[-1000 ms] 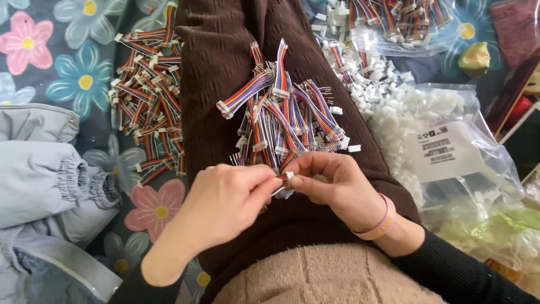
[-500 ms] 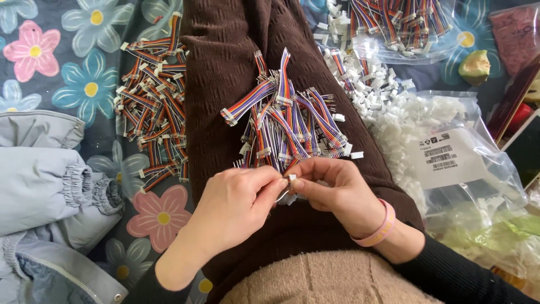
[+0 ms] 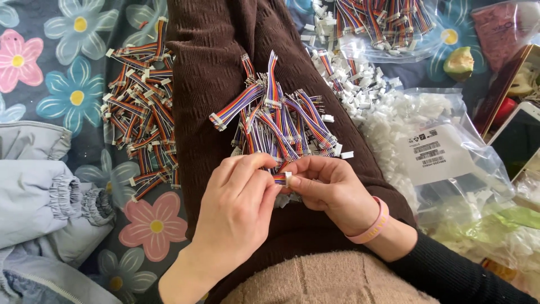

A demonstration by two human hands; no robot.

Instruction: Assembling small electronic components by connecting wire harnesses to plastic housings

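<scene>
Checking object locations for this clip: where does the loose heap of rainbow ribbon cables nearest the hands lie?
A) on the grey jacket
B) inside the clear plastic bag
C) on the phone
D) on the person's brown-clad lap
D: the heap of ribbon cables rests on the brown ribbed fabric of the lap, just above the left hand and the right hand.

Clear plastic bag of white connector housings (image 3: 450, 121) with white rectangular label (image 3: 436, 155), right side. Clear bag of multicoloured cables (image 3: 388, 28), top. Phone's dark screen (image 3: 520, 141), right edge.
</scene>
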